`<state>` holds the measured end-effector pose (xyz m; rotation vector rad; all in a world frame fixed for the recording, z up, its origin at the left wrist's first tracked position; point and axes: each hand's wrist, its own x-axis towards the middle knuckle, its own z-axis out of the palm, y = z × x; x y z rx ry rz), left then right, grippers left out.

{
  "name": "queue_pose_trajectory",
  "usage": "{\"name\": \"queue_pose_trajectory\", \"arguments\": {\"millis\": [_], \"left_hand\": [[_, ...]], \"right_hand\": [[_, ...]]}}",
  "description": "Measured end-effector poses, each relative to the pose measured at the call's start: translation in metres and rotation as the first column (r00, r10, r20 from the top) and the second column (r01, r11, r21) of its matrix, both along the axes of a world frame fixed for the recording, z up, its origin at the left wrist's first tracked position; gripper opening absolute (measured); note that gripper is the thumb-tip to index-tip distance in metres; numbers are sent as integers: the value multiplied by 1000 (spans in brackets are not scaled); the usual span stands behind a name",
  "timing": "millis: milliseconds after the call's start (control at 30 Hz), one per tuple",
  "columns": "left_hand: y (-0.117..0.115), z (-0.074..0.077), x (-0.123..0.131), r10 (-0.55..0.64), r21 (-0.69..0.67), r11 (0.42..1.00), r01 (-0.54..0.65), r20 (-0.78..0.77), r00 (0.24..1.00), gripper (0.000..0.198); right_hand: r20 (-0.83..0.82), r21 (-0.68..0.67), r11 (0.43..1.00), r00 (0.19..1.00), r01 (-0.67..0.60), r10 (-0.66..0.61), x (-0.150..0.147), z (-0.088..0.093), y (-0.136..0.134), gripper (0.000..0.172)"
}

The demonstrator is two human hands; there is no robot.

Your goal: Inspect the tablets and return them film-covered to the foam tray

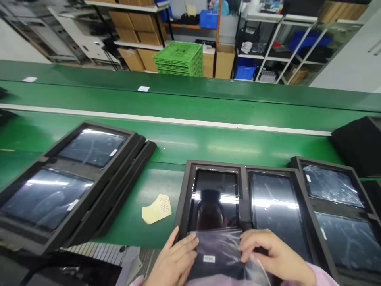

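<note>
A clear plastic bag point(218, 242) is spread over the near part of a black foam tray point(244, 190). Through it shows a dark surface with a small white label point(209, 259). My right hand point(269, 252) pinches the bag's right side between bent fingers and thumb. At the bag's left edge my left hand point(175, 260) grips the film, fingers mostly straight. In the tray's left compartment, just beyond the bag, lies a glossy black screen panel point(211, 202). The right compartment contains another panel point(276, 202) with a hazier, film-like surface. My hands cover part of the tray.
Stacked foam trays point(119, 174) with filmed panels stand to the left. Another loaded tray point(333, 202) touches the right side. A torn yellow paper point(157, 209) lies on the green bench point(166, 178). Green crates point(181, 57) and shelves are beyond.
</note>
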<state>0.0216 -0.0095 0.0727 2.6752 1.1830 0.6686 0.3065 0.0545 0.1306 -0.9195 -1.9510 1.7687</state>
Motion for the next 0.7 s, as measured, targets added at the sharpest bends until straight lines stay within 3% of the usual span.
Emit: {"name": "queue_pose_trajectory", "arguments": {"millis": [133,267,400,533,633,700], "left_hand": [[-3,-6,7,86,1,996,-87,99,991,16],[-6,-18,17,155,56,985,-165,148,977,18],[12,-16,27,149,76,987,-144,-72,986,21],[58,-15,39,57,35,998,-49,-288,956,50],[87,-14,62,156,-9,986,-166,-295,943,50],[92,-8,84,123,-82,985,-148,-260,958,47]], "right_hand": [[60,-77,991,993,107,-103,18,-18,-4,16],[24,-108,934,941,339,-339,34,-24,-4,24],[-15,-172,837,848,519,-529,48,-26,-6,27],[14,-144,683,691,716,-722,64,-31,-14,32],[23,-58,528,530,847,-848,86,-34,-25,33],[14,-12,414,415,910,-910,104,-36,-34,33]]}}
